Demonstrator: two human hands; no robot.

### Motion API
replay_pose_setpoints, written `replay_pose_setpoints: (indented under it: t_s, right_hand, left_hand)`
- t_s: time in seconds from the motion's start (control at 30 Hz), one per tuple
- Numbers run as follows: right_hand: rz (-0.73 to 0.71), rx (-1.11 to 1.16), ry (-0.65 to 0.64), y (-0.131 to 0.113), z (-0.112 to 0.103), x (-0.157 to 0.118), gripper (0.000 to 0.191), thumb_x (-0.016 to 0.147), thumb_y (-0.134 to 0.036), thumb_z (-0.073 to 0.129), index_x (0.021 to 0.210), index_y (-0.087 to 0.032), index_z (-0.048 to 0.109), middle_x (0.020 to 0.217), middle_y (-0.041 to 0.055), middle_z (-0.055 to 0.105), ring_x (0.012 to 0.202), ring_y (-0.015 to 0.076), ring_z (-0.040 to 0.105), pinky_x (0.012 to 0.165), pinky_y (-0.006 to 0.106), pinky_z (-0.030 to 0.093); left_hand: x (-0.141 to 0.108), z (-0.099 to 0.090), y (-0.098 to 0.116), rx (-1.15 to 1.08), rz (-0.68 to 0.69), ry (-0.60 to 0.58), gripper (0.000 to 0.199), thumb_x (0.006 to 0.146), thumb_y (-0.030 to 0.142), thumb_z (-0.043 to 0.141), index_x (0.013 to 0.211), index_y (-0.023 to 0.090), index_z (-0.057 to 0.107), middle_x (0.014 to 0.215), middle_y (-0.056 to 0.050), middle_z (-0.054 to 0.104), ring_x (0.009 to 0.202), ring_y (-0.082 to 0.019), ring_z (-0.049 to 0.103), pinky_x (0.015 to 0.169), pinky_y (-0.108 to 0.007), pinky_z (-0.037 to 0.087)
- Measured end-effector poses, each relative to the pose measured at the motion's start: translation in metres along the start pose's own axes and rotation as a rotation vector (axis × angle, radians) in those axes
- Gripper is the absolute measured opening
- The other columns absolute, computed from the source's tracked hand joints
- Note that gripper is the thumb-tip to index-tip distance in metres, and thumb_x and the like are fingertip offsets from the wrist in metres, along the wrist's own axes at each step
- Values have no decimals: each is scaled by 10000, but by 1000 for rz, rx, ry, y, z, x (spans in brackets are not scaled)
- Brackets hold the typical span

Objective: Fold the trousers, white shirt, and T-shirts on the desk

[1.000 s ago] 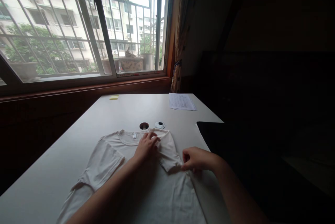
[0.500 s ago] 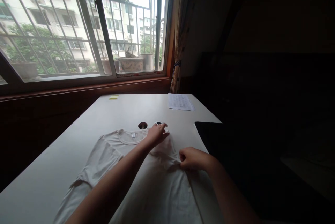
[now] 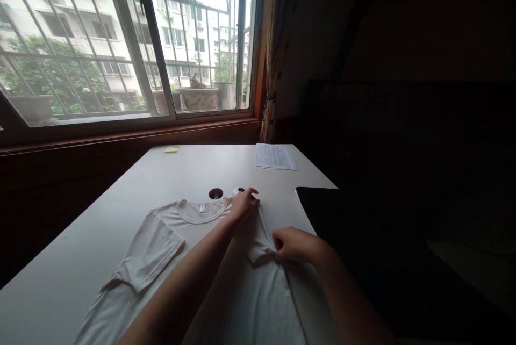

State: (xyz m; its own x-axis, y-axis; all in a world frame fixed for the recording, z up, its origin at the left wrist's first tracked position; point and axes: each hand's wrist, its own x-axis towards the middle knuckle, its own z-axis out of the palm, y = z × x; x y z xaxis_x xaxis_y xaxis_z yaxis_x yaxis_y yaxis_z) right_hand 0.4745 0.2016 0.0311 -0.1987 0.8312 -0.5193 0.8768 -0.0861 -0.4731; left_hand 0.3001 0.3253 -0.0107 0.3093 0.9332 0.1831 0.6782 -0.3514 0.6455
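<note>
A white T-shirt point(image 3: 161, 232) lies spread on the table, its neckline with a small label towards the far side. The left sleeve in view is folded inward over the body. My left hand point(image 3: 244, 205) reaches across to the far right shoulder and pinches the fabric there; its fingertips are partly hidden. Closer to me, my right hand point(image 3: 292, 244) is closed on the fabric by the right sleeve's edge and underarm. The right sleeve also lies folded in over the shirt, between my two hands. My left forearm covers part of the shirt's middle.
The white table point(image 3: 80, 248) has a round cable hole point(image 3: 216, 194) just beyond the neckline. Printed sheets point(image 3: 276, 156) and a yellow sticky note point(image 3: 171, 149) lie at its far edge. A black flat item point(image 3: 318, 200) is at the right edge. Behind is a barred window point(image 3: 193, 38).
My left hand's fingers have drawn in on the shoulder fabric. The right sleeve lies flatter and more clearly folded inward. My right hand keeps its hold, and the view has shifted slightly.
</note>
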Motion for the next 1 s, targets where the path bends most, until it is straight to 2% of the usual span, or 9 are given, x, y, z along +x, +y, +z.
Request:
replay_pose_setpoints:
  t_s: [0.13, 0.23, 0.3, 0.4, 0.5, 0.63, 0.83, 0.93, 1.0]
  right_hand:
    - [-11, 47, -43, 5, -7, -4, 162, 749, -254, 740, 772, -212, 585, 560, -31, 628, 541, 154, 611, 519, 223, 393]
    - [-86, 89, 39, 4, -11, -5, 213, 903, -381, 630, 793, -203, 588, 593, -12, 645, 554, 147, 621, 532, 227, 388]
    - [-132, 67, 135, 1, -9, -2, 270, 925, -426, 617, 778, -200, 591, 621, -10, 647, 575, 143, 614, 541, 234, 368]
    - [-125, -51, 231, -7, -3, 6, 282, 809, -434, 760, 749, -199, 616, 688, -13, 655, 635, 150, 593, 546, 249, 322]
    - [-83, -149, 203, -17, 4, 9, 335, 667, -451, 866, 741, -203, 654, 720, -10, 663, 678, 172, 592, 548, 264, 303]
    - [-61, -240, 137, -32, 10, 3, 478, 562, -549, 903, 829, -208, 701, 777, 14, 693, 733, 216, 630, 559, 275, 318]
    - [-51, -264, 102, -36, 13, -4, 619, 525, -598, 914, 960, -205, 717, 878, 31, 727, 787, 241, 655, 581, 276, 338]
    - [-102, -194, 107, -18, 7, 1, 509, 710, -685, 778, 876, -209, 710, 820, 27, 727, 754, 223, 648, 574, 280, 327]
    - [-88, -181, 194, -4, 0, 6, 444, 907, -624, 604, 796, -204, 696, 794, 44, 726, 734, 206, 645, 587, 287, 323]
  left_hand:
    - [-5, -5, -2, 62, 81, 0, 363, 945, 156, 568, 1296, 213, 640, 1020, -60, 779, 950, -204, 708, 868, -312, 535]
    - [-12, -14, -3, 137, 193, -5, 393, 959, 168, 546, 1344, 214, 610, 1158, -82, 746, 1088, -230, 669, 966, -361, 518]
    - [-19, -19, -3, 194, 292, -23, 389, 991, 218, 525, 1372, 226, 599, 1304, -98, 688, 1214, -253, 609, 1053, -409, 474]
    - [-30, -22, -8, 273, 452, -116, 343, 1030, 307, 503, 1344, 286, 640, 1399, -59, 651, 1338, -264, 534, 1141, -453, 401]
    - [-37, -21, -17, 339, 546, -200, 376, 1057, 363, 460, 1403, 321, 602, 1509, -29, 584, 1449, -284, 443, 1201, -530, 315]
    - [-36, -16, -26, 405, 572, -242, 479, 1082, 435, 374, 1537, 306, 451, 1625, -38, 442, 1522, -317, 342, 1207, -626, 266]
    - [-32, -17, -26, 468, 585, -241, 552, 1083, 480, 352, 1591, 265, 346, 1671, -76, 346, 1548, -325, 288, 1200, -633, 284]
    - [-36, -22, -23, 489, 597, -212, 505, 1078, 408, 392, 1556, 248, 408, 1677, -89, 338, 1552, -326, 278, 1205, -622, 288]
    - [-44, -26, -20, 499, 617, -206, 435, 1073, 364, 406, 1478, 251, 515, 1655, -73, 388, 1553, -312, 279, 1225, -607, 268]
